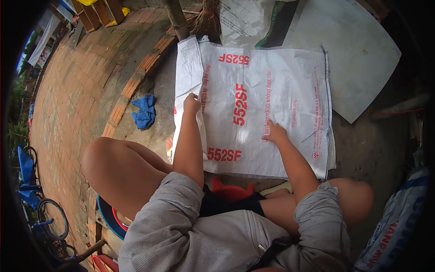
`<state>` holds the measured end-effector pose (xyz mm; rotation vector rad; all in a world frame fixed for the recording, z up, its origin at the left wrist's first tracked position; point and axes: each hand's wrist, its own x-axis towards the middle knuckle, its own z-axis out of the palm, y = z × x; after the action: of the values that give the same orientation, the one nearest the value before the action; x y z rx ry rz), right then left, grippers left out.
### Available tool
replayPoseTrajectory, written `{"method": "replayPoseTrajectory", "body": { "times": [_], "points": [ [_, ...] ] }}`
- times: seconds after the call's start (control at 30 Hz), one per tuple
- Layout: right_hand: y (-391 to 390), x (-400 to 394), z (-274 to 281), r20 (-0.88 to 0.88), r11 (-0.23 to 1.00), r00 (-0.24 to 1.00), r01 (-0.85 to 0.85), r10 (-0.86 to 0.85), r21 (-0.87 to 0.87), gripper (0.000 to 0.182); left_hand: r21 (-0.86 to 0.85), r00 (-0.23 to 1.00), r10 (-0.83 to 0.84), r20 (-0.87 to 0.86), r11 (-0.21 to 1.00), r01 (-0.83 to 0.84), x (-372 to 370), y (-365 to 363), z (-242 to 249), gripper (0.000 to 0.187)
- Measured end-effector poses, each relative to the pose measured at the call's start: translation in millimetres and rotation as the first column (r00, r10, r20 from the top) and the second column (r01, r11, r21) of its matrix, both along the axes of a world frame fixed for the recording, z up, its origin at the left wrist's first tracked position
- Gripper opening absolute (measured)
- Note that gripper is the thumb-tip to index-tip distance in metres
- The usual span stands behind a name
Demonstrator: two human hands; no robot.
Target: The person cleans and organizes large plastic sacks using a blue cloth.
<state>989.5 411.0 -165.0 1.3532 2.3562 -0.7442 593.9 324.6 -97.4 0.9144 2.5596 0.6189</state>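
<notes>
A white woven sack point(253, 104) with red "552SF" print lies flat on the ground in front of my crossed legs. Its left edge is folded over in a long strip point(188, 68). My left hand point(192, 103) is on that folded strip, fingers curled in, and what they pinch is too small to make out. My right hand point(276, 133) rests on the middle of the sack with its thumb and index finger spread apart, holding nothing.
A blue cloth point(144, 112) lies left of the sack. A grey sheet point(349, 59) and another printed bag point(247, 20) lie beyond it. A filled sack point(398, 222) stands at lower right. Bicycles point(53, 219) are far left; a red stool point(231, 191) is between my legs.
</notes>
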Motion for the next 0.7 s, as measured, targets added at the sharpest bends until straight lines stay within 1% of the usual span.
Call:
{"method": "replayPoseTrajectory", "body": {
  "times": [0.03,0.07,0.1,0.13,0.17,0.2,0.23,0.27,0.3,0.37,0.4,0.43,0.47,0.5,0.53,0.57,0.6,0.63,0.67,0.7],
  "points": [
    [3.5,-1.3,1.2,0.031,1.000,0.999,-0.004,0.004,-0.012,0.099,0.034,0.995,0.099,-0.021,0.995,-0.098,-4.9,-4.9,30.4,0.032],
    [6.1,-1.4,2.1,0.029,1.000,1.000,-0.003,0.004,-0.014,0.099,0.078,0.958,0.273,-0.087,0.961,-0.267,-13.7,-6.0,53.2,0.036],
    [7.5,-0.9,2.1,0.057,0.998,0.998,0.009,-0.013,0.069,0.096,-0.007,0.916,0.380,-0.128,0.923,-0.384,-12.1,-11.3,100.6,0.040],
    [7.8,1.1,2.5,0.084,0.988,0.996,0.018,-0.031,0.150,0.094,-0.015,0.888,0.409,-0.209,0.907,-0.421,-35.6,-21.9,117.5,0.042],
    [8.6,5.5,2.5,0.086,0.989,0.996,0.015,-0.028,0.147,0.094,-0.012,0.880,0.428,-0.208,0.898,-0.439,-69.0,-33.1,126.6,0.043],
    [11.0,12.5,1.8,0.054,0.969,0.998,0.014,-0.028,0.246,0.094,-0.031,0.825,0.534,-0.185,0.836,-0.548,-89.6,-41.4,143.8,0.039],
    [13.0,19.8,0.0,0.020,0.940,0.999,0.017,-0.025,0.342,0.095,-0.080,0.715,0.633,-0.296,0.729,-0.679,-83.7,-43.3,171.9,0.039],
    [12.5,24.2,-8.6,-0.002,0.904,0.999,0.047,-0.051,0.425,0.102,0.036,0.575,0.686,-0.446,0.656,-0.754,-82.0,-44.0,178.8,0.043],
    [14.1,25.0,-7.6,-0.009,0.905,0.999,0.052,-0.053,0.422,0.102,0.039,0.574,0.683,-0.452,0.658,-0.752,-78.2,-43.3,179.5,0.043],
    [16.1,27.0,-4.4,-0.039,0.911,0.998,0.058,-0.046,0.409,0.108,0.279,0.537,0.597,-0.595,0.781,-0.559,-56.7,-34.0,172.0,0.051],
    [23.0,27.4,-12.2,-0.018,0.946,0.999,0.037,-0.033,0.323,0.114,0.341,0.659,0.522,-0.542,0.853,-0.395,-42.6,-24.0,154.4,0.055],
    [23.8,24.5,-11.5,-0.020,0.948,0.999,0.043,-0.039,0.316,0.114,0.406,0.764,0.416,-0.493,0.887,-0.220,-26.3,-12.8,126.7,0.058],
    [23.9,23.9,-7.4,0.033,0.967,0.993,0.103,-0.114,0.232,0.115,0.278,0.870,0.237,-0.432,0.953,-0.122,-8.7,2.6,96.8,0.065],
    [24.8,25.8,-2.3,0.093,0.973,0.978,0.170,-0.185,0.155,0.117,0.182,0.915,-0.003,-0.403,0.980,0.084,7.5,11.6,51.9,0.074],
    [26.0,30.3,0.7,0.095,0.971,0.976,0.179,-0.196,0.158,0.117,-0.071,0.952,-0.180,-0.247,0.983,0.167,43.1,17.2,35.8,0.081],
    [26.2,36.0,3.5,0.128,0.979,0.974,0.172,-0.185,0.108,0.118,-0.278,0.932,-0.351,-0.086,0.907,0.316,69.3,15.9,27.3,0.082],
    [27.3,41.2,6.0,0.160,0.984,0.972,0.166,-0.173,0.058,0.120,-0.413,0.891,-0.445,-0.096,0.832,0.371,94.8,10.8,17.3,0.082],
    [28.9,42.4,7.4,0.167,0.983,0.969,0.174,-0.183,0.067,0.120,-0.537,0.842,-0.532,-0.093,0.739,0.408,109.6,6.5,8.7,0.081],
    [28.6,39.8,8.3,0.178,0.976,0.959,0.216,-0.219,0.039,0.120,-0.529,0.840,-0.535,-0.085,0.739,0.417,110.1,3.4,1.5,0.081],
    [27.9,40.3,4.9,0.194,0.967,0.948,0.254,-0.251,0.008,0.121,-0.526,0.813,-0.564,-0.145,0.740,0.419,111.7,0.2,-3.7,0.083]
  ]
}}
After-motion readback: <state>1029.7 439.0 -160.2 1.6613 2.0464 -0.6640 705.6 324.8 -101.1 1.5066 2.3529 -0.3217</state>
